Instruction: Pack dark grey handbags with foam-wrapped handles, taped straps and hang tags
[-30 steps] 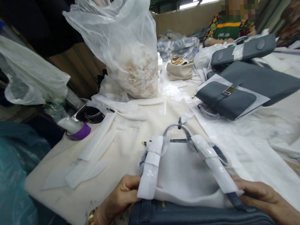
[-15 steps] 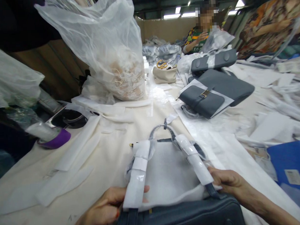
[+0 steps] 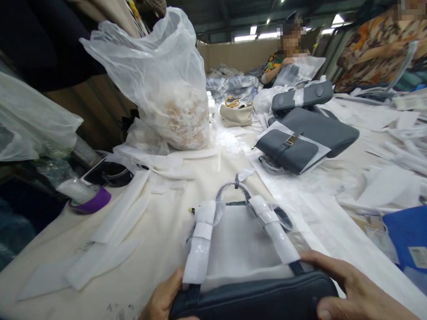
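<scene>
A dark navy handbag (image 3: 255, 302) lies on the table right in front of me, its base towards me. My left hand (image 3: 166, 306) grips its left lower corner, thumb on the base. At the right corner my right hand (image 3: 349, 286) holds it the same way, thumb pressed on the base. White wrapping (image 3: 199, 245) covers both sides of the handle (image 3: 236, 183), which stretches away from me. A white sheet (image 3: 241, 239) lies over the bag's upper face, between the wrapped handle parts. The fingers under the bag are hidden.
Several dark bags (image 3: 314, 127) are stacked at the back right. A large translucent plastic bag (image 3: 182, 100) stands at the back left. A purple tape roll (image 3: 91, 200) sits left, a blue box (image 3: 415, 236) right, and a beige pouch (image 3: 236, 115) farther back. Two people work across the table.
Both hands have shifted from beside the handle wrapping down to the bag's lower corners, with thumbs now on the base. My view has tilted up slightly.
</scene>
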Demonstrator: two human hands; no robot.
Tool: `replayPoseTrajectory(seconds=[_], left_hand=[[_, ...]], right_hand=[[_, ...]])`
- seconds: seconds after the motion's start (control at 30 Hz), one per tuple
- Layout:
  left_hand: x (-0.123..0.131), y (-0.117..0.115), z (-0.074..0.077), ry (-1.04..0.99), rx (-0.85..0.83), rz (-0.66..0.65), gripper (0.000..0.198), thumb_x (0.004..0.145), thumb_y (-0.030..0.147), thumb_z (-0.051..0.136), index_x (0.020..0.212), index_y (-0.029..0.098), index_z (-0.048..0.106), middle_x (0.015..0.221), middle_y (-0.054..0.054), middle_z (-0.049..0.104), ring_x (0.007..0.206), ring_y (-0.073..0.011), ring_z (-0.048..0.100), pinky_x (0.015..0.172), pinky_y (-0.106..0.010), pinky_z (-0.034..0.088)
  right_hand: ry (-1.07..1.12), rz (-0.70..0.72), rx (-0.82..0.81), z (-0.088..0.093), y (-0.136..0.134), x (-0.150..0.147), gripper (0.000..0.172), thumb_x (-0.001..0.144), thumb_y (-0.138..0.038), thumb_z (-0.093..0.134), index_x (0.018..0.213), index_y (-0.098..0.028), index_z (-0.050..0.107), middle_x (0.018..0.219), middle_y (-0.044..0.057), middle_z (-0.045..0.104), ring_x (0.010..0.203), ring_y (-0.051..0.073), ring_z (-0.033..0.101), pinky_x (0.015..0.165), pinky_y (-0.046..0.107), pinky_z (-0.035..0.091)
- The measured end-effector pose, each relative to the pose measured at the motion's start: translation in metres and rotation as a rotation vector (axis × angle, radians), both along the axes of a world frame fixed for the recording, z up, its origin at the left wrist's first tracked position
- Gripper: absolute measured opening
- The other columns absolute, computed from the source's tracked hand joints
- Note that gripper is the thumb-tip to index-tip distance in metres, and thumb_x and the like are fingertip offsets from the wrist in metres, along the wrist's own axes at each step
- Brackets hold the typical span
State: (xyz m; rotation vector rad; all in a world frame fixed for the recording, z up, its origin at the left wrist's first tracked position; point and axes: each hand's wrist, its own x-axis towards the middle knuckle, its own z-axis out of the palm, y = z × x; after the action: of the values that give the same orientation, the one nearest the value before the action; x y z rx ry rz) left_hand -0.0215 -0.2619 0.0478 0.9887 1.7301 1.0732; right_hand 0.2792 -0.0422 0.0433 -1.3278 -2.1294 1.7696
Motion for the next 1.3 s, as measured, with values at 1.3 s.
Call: replayPoseTrajectory(seconds=[1.3], left_hand=[[0.077, 0.094, 0.044, 1.251, -0.055, 0.036, 0.03, 0.067, -0.001, 0.049, 0.093, 0.009, 0.059, 0.131, -0.024, 0.046, 0.123, -0.0366, 0.042, 0.097, -0.051, 0.037]], right_hand=[[0.278, -0.169, -0.048, -0.014, -0.035, -0.02, 0.042, 0.065, -0.056, 0.07, 0.087, -0.021, 0.065, 0.078, 0.0, 0.069, 0.077, 0.023, 0.062, 0.07, 0.03, 0.048]])
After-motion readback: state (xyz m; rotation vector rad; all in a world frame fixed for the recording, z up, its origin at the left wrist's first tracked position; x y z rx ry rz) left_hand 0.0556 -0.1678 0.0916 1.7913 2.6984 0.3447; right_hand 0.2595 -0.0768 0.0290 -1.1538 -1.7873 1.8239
